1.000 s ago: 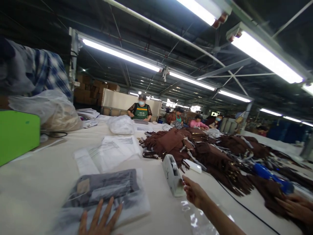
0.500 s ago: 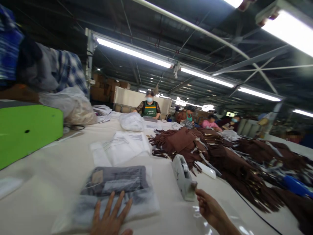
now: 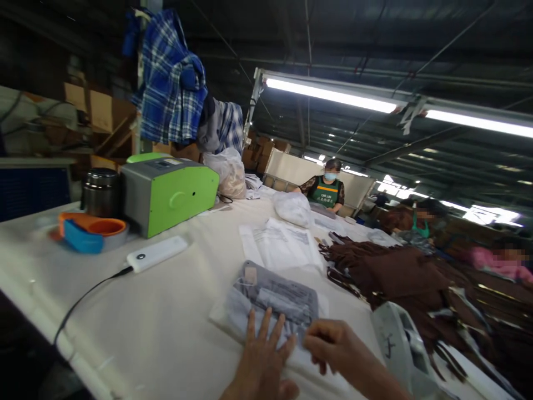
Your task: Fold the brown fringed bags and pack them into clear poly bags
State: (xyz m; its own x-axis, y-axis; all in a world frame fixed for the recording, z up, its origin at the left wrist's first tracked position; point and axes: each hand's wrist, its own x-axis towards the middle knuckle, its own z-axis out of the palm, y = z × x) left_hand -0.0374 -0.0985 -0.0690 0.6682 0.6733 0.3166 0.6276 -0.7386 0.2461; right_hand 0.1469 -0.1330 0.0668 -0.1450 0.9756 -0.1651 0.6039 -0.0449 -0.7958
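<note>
The view has swung to the left since a moment ago, so the green and grey box-shaped machine (image 3: 169, 191) now shows whole, and the right hand (image 3: 328, 347) has come away from the white tape holder (image 3: 397, 347) and over to the clear plastic bag with a folded grey cloth inside (image 3: 272, 300).

The left hand (image 3: 260, 364) lies flat on the near end of that bag, fingers spread and loose. The right hand is curled, its fingertips pinching at the bag's near edge; what it grips is too small to tell. The bag lies on the white table (image 3: 158, 322), just in front of the person. It has a small tan tag and printed lines too blurry to read.

Behind it lies a stack of clear empty bags with printing (image 3: 283, 247). A pile of brown fringed cloth pieces (image 3: 395, 272) sits to the right. A white power bank with a black cord (image 3: 156, 254) lies near the machine. A worker in a green apron (image 3: 327, 189) stands far off; the apron's white letters cannot be read.
</note>
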